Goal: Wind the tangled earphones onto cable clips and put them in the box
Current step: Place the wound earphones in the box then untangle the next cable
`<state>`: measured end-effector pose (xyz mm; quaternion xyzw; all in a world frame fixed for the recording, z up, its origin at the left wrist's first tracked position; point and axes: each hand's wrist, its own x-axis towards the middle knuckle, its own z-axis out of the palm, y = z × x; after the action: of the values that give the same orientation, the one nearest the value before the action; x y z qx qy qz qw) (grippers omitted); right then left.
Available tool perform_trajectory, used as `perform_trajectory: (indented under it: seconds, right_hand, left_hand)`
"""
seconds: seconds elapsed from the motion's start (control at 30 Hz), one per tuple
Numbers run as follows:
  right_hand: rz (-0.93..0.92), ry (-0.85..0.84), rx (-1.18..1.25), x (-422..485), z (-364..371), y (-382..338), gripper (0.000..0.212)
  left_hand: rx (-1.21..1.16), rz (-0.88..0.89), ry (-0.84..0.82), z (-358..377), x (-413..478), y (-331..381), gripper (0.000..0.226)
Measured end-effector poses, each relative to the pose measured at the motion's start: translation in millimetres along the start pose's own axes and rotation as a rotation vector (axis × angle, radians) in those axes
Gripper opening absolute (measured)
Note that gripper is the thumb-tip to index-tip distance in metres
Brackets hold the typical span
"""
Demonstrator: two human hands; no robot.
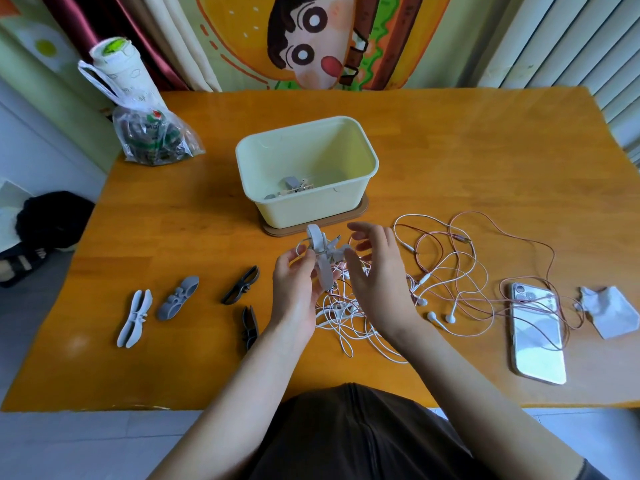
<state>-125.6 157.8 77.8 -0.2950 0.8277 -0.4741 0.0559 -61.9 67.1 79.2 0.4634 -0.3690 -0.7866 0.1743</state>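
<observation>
Writing: small print on the plastic bag (pixel 152 140) and on the green-lidded cup (pixel 117 67) behind it, too small to read. No brand legible on the phone (pixel 536 334), which lies face down.

Earphones (pixel 433 271): several sets, white cords and pink cords, knotted into one loose heap on the wooden table (pixel 450 150). Two white earbuds (pixel 440 318) lie at the near edge of the heap. Pink loops run across the phone's back.

Clip in hand (pixel 320 258): pale grey, long and winged, held upright, with white cord at its middle.
Left hand (pixel 298 289): fingers curled round the lower half of that clip, above the left end of the heap.
Right hand (pixel 377 278): just beside the clip, fingers loosely curved and spread, thumb close to the clip's side; no cord plainly pinched. The heap lies directly under and to the right of both hands.

Spare clips on table, left of the hands: a pale clip (pixel 134 317), a grey clip (pixel 178 297), a black clip (pixel 240 285), a dark clip (pixel 250 327).

Box (pixel 304 209): pale cream, open, on a brown base just beyond the hands; wound clips (pixel 294 188) on its floor.

Crumpled paper (pixel 609 313) right of the phone.
</observation>
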Motion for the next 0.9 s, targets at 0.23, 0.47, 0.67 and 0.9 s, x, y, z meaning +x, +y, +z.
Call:
perform_trajectory:
  seconds: [0.23,0.47,0.67,0.9]
  right_hand:
    - [0.063,-0.118,-0.006,16,3,7,0.02]
    - [0.175,-0.155,0.17,29,-5,0,0.005]
    - [0.327,-0.261,0.242,39,-10,-2,0.01]
    - [0.808,-0.464,0.627,52,-21,-13,0.013]
  left_hand:
    - [0.02,-0.027,-0.108,3,1,8,0.022]
    - [0.002,0.002,-0.081,1,8,4,0.007]
    - [0.058,0.111,-0.055,2,11,4,0.008]
    - [0.037,0.094,-0.066,2,10,2,0.009]
